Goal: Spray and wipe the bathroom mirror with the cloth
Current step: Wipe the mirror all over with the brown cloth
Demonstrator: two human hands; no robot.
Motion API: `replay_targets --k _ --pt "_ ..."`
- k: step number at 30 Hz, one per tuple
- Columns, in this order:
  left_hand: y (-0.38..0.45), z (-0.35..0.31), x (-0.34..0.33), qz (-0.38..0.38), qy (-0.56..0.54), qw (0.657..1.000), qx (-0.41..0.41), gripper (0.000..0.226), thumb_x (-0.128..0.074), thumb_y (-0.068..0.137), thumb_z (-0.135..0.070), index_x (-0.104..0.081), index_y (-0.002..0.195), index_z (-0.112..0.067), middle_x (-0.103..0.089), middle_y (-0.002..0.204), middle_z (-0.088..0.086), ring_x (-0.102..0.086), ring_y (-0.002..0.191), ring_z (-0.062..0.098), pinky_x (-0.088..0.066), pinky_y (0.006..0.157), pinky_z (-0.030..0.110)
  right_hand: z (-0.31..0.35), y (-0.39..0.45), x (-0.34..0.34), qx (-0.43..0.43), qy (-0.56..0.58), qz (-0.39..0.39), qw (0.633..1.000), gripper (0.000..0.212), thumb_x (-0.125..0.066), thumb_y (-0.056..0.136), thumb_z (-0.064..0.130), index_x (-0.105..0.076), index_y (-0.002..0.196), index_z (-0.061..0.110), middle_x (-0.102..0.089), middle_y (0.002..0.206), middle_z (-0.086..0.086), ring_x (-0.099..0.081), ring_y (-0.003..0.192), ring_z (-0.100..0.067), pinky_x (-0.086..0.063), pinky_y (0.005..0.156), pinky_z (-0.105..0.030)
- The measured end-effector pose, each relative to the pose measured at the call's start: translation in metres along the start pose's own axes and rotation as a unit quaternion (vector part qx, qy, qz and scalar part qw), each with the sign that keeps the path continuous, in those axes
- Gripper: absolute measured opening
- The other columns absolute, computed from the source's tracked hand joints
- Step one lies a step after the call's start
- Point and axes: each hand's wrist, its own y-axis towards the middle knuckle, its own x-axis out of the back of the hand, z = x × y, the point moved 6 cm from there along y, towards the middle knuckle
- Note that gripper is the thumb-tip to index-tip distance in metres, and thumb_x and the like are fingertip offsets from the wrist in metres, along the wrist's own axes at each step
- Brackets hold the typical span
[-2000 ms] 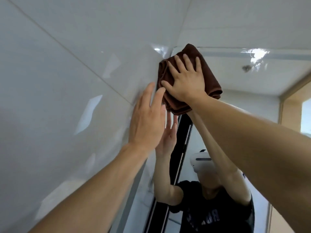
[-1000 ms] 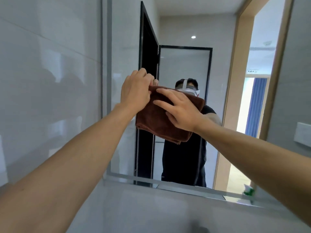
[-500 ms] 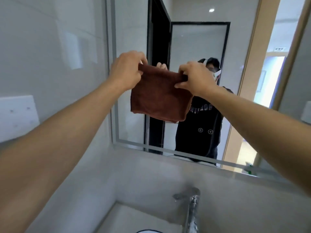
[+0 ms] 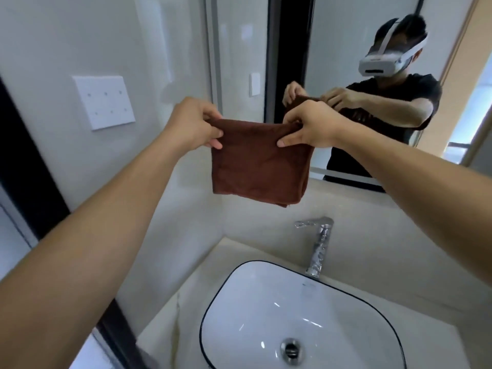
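While both arms reach forward, the left hand (image 4: 193, 123) and right hand (image 4: 308, 125) pinch the top corners of a folded brown cloth (image 4: 259, 161), hanging before the mirror (image 4: 346, 49), above the sink (image 4: 239, 302).

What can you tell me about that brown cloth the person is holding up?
The cloth is dark brown and soft-looking, like microfibre or terry. It is folded into a rough square of several layers and hangs in the air in front of the mirror, above the sink, touching neither. The left hand pinches its top left corner and the right hand its top right corner, so the top edge runs between them.
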Motion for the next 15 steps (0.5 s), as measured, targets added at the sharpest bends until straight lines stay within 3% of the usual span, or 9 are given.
replay_targets --k 3,5,9,15 --pt "-0.03 0.029 -0.002 -0.001 -0.005 1.0 0.0 0.027 -0.073 0.079 0.006 -0.072 0.08 -0.021 -0.073 0.084 0.007 -0.072 0.061 0.018 -0.06 0.068 0.031 0.014 -0.027 -0.03 -0.011 0.013 0.005 1.0 0.016 -0.077 0.086 0.032 -0.064 0.083 0.023 -0.055 0.071 0.015 -0.051 0.068 -0.001 -0.032 0.057 -0.017" --pt "-0.054 0.054 -0.005 0.004 0.011 1.0 -0.008 0.031 -0.074 0.077 0.001 -0.07 0.075 -0.029 -0.072 0.079 -0.003 -0.068 0.068 0.011 -0.053 0.07 0.025 0.025 -0.048 -0.055 -0.022 0.027 0.019 0.999 0.015 -0.076 0.088 0.028 -0.064 0.086 0.02 -0.055 0.075 0.012 -0.054 0.073 -0.011 -0.035 0.06 -0.023" --pt "-0.111 0.121 -0.019 0.072 -0.031 0.997 0.019 0.026 -0.067 0.084 0.004 -0.064 0.081 -0.022 -0.066 0.081 0.005 -0.06 0.077 0.022 -0.048 0.078 0.037 0.051 -0.09 -0.123 -0.053 0.049 0.071 0.995 0.015 -0.075 0.087 0.022 -0.068 0.096 0.013 -0.06 0.087 -0.001 -0.055 0.087 -0.021 -0.038 0.071 -0.031" --pt "-0.195 0.212 -0.04 0.154 -0.093 0.98 0.081 0.023 -0.062 0.092 -0.002 -0.066 0.091 -0.025 -0.069 0.09 0.001 -0.066 0.085 0.023 -0.054 0.078 0.042 0.078 -0.164 -0.234 -0.168 0.216 0.151 0.95 0.014 -0.078 0.083 0.009 -0.07 0.093 0.004 -0.063 0.082 -0.005 -0.059 0.076 -0.02 -0.05 0.07 -0.033"
